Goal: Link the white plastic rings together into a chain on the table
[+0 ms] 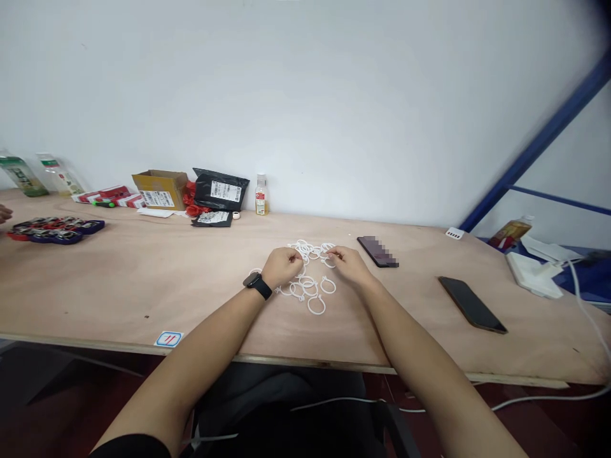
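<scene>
Several small white plastic rings, which look like curtain rings, lie loosely on the wooden table; one separate white ring [316, 305] is nearest me. My left hand [282, 267], with a black watch [258, 284] on its wrist, is closed in a pinch at the left of the ring pile [312, 249]. Its fingertips touch or overlap the rings, and what they hold is hidden. Across from it, my right hand [352, 263] pinches a white ring at the pile's right side. More rings lie between my forearms, some overlapping.
Right of my hands lie a dark phone [377, 252] and another phone [471, 304]. Along the wall stand a small bottle [261, 194], a black parcel bag [220, 189] and a cardboard box [160, 191]. At far left, another person's hand [4, 213] is near a tray [55, 229].
</scene>
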